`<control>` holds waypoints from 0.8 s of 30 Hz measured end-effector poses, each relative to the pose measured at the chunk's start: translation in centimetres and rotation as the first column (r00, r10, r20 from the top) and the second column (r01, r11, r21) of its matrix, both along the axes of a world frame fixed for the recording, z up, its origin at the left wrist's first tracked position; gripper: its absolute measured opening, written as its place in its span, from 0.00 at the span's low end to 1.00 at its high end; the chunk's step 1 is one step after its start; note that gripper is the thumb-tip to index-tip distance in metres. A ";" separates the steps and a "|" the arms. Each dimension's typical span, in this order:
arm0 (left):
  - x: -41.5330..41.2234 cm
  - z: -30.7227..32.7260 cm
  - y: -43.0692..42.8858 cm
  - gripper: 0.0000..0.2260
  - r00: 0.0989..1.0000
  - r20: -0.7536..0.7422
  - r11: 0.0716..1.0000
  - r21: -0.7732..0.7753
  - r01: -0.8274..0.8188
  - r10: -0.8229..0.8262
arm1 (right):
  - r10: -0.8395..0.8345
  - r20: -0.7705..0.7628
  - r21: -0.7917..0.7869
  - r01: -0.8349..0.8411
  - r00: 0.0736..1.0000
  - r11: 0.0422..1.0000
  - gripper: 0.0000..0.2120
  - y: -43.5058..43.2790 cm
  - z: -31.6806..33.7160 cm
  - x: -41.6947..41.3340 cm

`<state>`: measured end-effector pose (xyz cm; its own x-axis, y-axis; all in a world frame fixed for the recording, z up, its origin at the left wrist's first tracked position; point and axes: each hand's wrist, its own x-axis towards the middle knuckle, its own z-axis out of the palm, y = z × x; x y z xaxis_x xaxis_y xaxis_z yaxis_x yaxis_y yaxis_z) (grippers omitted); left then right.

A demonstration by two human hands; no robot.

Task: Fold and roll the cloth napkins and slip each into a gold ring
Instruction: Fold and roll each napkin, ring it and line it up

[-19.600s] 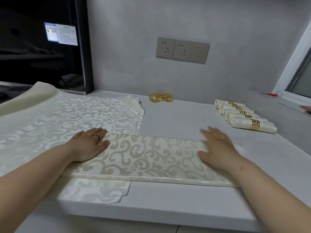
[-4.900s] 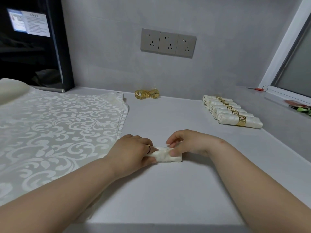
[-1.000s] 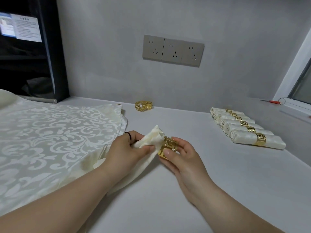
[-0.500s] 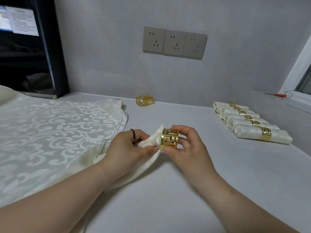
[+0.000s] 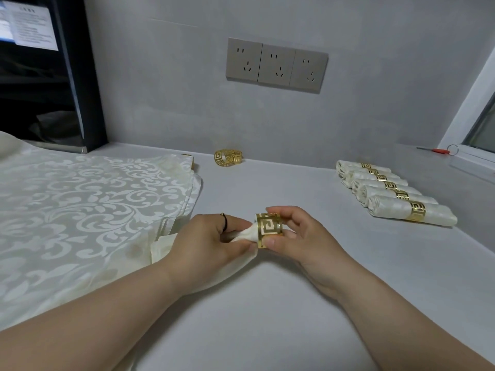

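The gold ring point(image 5: 269, 230) (pierced metal, Greek-key fretwork) is sitting between the hands: the right hand point(image 5: 302, 236) is pinching it from 3 o'clock, and the left hand point(image 5: 209, 243) at 9 o'clock is gripping the rolled cream napkin point(image 5: 245, 234), its tip poking into the ring. Ringed rolls point(image 5: 388, 207) are lying at 2 o'clock.

Rolled napkin point(image 5: 245, 234): largely concealed beneath left hand point(image 5: 209, 242); reach inside gold ring point(image 5: 269, 230) indeterminate. Flat napkin stack point(image 5: 80, 210): cut off by frame edge. Appliance label point(image 5: 29, 28): print illegible. Red-handled item point(image 5: 439, 150): too small to identify.
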<state>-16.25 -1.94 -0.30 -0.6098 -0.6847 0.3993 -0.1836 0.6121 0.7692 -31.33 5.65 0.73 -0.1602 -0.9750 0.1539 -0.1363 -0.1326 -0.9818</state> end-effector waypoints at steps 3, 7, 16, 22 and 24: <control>0.0 -0.1 -0.1 0.05 0.995 0.089 0.994 -0.094 0.059 -0.050 | 0.066 -0.119 0.027 -0.064 0.991 0.998 0.21 0.2 0.2 -0.1; -0.3 -0.3 -0.6 0.08 0.999 -0.044 0.997 0.080 0.006 -0.003 | -0.031 -0.058 -0.020 0.030 0.998 0.999 0.22 -0.2 -0.4 0.3; -0.5 -0.4 -0.9 0.16 0.992 -0.122 0.995 0.096 0.009 0.003 | -0.010 0.003 0.011 0.010 1.000 1.000 0.20 -0.5 -0.8 1.0; -0.5 -0.1 -0.1 0.31 0.994 0.024 0.986 0.134 0.104 -0.108 | -0.034 0.025 0.049 0.032 0.999 0.998 0.18 -0.5 -0.9 1.1; -0.8 -0.3 0.1 0.42 0.977 0.210 0.996 -0.077 0.039 -0.022 | -0.015 0.079 0.063 0.010 0.997 0.998 0.12 -0.4 -0.7 1.4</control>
<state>-17.09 -1.89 -0.56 -0.7059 -0.6350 0.3138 -0.3154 0.6784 0.6636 -29.96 5.29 0.01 -0.1820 -0.9801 0.0795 -0.0589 -0.0699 -0.9958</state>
